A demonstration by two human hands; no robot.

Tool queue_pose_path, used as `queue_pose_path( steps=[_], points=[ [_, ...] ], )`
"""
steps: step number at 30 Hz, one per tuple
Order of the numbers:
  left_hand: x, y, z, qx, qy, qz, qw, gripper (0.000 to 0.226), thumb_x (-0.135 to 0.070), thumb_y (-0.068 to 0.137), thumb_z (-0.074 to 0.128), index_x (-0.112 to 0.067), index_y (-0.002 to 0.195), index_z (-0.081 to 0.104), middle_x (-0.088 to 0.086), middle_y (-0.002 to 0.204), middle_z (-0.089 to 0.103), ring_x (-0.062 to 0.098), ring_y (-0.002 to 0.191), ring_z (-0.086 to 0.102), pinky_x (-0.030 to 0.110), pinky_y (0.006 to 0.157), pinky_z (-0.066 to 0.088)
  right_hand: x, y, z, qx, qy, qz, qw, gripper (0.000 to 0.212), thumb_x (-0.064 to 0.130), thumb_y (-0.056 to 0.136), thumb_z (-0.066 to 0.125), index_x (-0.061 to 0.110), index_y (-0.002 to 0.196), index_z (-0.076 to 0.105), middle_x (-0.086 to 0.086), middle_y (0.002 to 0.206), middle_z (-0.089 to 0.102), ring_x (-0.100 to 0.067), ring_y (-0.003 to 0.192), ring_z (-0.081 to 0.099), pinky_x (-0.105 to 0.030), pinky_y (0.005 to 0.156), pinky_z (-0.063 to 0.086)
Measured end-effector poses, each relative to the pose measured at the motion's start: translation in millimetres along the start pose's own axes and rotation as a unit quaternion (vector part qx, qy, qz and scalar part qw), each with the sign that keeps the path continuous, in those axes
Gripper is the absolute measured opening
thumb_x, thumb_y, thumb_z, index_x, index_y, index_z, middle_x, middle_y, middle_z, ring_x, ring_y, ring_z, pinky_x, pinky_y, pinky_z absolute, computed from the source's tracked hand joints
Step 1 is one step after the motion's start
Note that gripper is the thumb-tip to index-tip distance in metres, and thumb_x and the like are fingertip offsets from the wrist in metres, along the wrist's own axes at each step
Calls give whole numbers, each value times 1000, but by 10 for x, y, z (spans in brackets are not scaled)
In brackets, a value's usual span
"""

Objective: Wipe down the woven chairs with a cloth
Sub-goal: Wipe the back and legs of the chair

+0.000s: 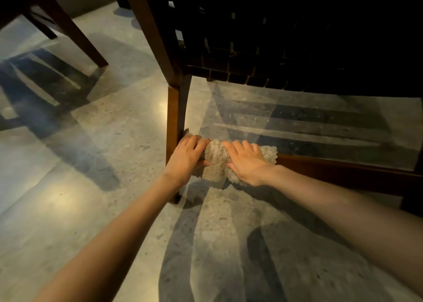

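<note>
Woven dark-strap chair (263, 50): our left hand (186, 158) and right hand (248, 162) both clutch fluffy beige cloth (216, 155) over its low brown wooden rail (343, 171).

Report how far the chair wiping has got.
Nothing shows as finished. In hand: both the left hand and right hand press the cloth on the chair's low rail beside its leg. The woven seat and second chair remain untouched.

chair leg (173, 118) blocks left, open floor (68, 187) (near side) free
</note>
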State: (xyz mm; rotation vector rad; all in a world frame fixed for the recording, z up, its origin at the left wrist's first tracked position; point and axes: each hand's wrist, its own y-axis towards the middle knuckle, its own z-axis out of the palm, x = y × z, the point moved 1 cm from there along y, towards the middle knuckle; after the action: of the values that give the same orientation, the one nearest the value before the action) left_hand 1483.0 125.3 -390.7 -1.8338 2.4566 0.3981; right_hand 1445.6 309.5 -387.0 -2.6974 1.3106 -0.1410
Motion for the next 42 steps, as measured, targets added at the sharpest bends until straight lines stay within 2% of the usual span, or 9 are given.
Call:
queue_pose_path(
  steps=[5,9,12,15,21,32,36,39,42],
  points=[
    [-89,-31,-99,-69,-54,-20,996,42,-19,84,68,-14,125,61,8,122,62,27,112,56,36,92,47,-124,-113,-244,6,7,-44,999,70,0,95,49,20,151,14,-6,150,34,-25,133,36,-35,108,31],
    [-120,5,-187,-44,-14,-33,998,43,-13,87,64,-21,129,58,1,132,57,20,120,52,31,96,45,-113,-84,-468,58,-24,-49,997,59,7,96,46,21,149,22,-12,136,51,-30,121,50,-40,97,42],
    [-146,7,-190,-8,5,-37,999,49,-23,92,58,-23,139,45,3,138,50,21,127,44,31,105,36,-17,-67,-460,73,1,-23,997,54,34,102,35,20,151,18,-11,142,46,-30,125,46,-40,101,39],
    [-217,-12,-117,31,51,-32,998,55,-37,97,46,-23,146,29,6,144,38,23,133,33,34,111,26,13,-153,-268,36,20,39,998,52,40,104,22,22,151,14,-7,145,38,-29,127,40,-41,104,33],
    [-860,270,90,49,55,35,997,52,-42,100,31,-25,148,21,5,141,37,24,130,32,35,108,22,-527,-721,70,-60,24,189,980,45,38,102,29,30,146,22,-2,138,40,-24,125,37,-38,109,19],
    [-2634,972,461,169,20,150,974,88,-22,88,64,-29,150,2,5,152,21,29,140,19,41,116,16,-1989,-2035,242,-92,78,337,934,47,27,98,45,25,143,32,-6,143,36,-28,133,28,-41,114,16],
    [-2885,1101,538,185,6,153,971,95,-15,83,69,-31,150,5,5,153,22,30,140,22,46,112,25,-2123,-2218,217,-116,132,359,916,47,15,96,48,24,141,37,-7,144,37,-26,137,25,-45,117,2],
    [-2797,1081,534,172,-32,120,977,91,-6,77,71,-32,148,20,3,148,32,28,133,31,46,105,38,-1993,-2247,213,-183,139,391,891,45,11,94,51,29,135,46,-1,137,43,-28,126,36,-41,110,25],
    [-2561,926,438,79,-77,111,988,69,-7,83,66,-30,141,39,1,139,46,22,121,42,34,101,39,-1726,-2174,182,-263,164,392,866,36,11,94,52,28,125,56,-2,124,50,-25,110,43,-32,92,38]
  ],
)
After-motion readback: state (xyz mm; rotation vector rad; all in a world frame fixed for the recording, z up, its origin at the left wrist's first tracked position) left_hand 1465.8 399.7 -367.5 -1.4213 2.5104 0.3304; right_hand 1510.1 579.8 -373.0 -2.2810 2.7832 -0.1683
